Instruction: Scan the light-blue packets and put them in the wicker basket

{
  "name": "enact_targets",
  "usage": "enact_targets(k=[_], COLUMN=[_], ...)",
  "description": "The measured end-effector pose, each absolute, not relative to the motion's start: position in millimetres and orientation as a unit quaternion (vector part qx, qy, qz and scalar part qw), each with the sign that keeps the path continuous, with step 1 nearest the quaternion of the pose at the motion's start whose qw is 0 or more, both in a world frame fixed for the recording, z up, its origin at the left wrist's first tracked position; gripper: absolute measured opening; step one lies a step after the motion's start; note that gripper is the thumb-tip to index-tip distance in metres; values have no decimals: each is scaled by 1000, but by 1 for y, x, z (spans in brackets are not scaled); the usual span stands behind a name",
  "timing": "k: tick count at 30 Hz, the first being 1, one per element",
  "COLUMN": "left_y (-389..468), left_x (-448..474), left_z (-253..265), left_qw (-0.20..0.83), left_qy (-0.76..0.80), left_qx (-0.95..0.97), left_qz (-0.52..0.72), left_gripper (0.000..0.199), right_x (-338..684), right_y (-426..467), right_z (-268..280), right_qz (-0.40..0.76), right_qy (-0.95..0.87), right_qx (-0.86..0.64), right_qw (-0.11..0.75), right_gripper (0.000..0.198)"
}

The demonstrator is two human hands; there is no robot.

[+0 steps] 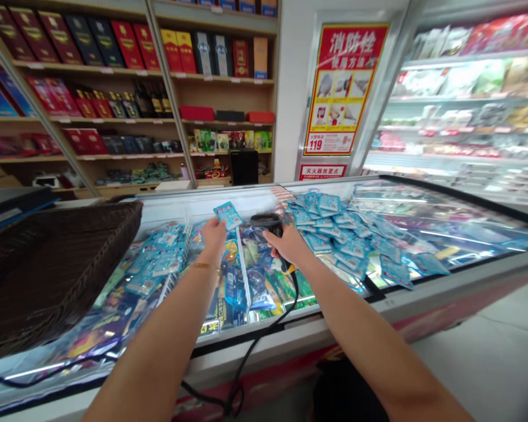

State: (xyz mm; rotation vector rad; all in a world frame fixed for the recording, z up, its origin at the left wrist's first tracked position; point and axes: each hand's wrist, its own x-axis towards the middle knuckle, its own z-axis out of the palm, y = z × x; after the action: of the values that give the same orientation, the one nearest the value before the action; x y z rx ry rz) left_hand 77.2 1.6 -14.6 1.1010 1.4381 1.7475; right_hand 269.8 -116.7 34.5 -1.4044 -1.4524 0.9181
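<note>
Between the fingers of my left hand (213, 233) is a small light-blue packet (227, 215), raised over the glass-topped freezer. My right hand (287, 243) is wrapped round a black corded barcode scanner (266, 220), whose head points toward the packet. The two are close but look apart. A large heap of similar blue packets (334, 225) lies on the glass to the right of the scanner. A smaller pile of blue packets (158, 258) lies left of my left hand.
A dark brown woven basket (132, 228) stands on the freezer at the left. The scanner's black cable (250, 346) hangs over the freezer's front edge (264, 346). Behind are shelves with boxes and bottles (145, 102), a red poster (347, 88) and a lit display fridge (466, 94).
</note>
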Motion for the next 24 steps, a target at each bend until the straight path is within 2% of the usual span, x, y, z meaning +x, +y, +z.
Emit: enact_targets(k=[8, 16, 24], left_y=[7, 23, 37], left_x=[173, 313, 376], left_z=[35, 65, 62], left_qw=[454, 503, 477], left_qy=[504, 433, 437], left_qx=[387, 507, 577], left_qz=[625, 549, 498], left_gripper=[36, 19, 19], right_x=[355, 448, 471], right_y=[-140, -157, -160], right_z=[53, 69, 69], right_qz=[327, 302, 298], right_qy=[-546, -404, -379], right_qx=[-589, -624, -630], right_qw=[498, 596, 609], right_gripper=[22, 20, 18])
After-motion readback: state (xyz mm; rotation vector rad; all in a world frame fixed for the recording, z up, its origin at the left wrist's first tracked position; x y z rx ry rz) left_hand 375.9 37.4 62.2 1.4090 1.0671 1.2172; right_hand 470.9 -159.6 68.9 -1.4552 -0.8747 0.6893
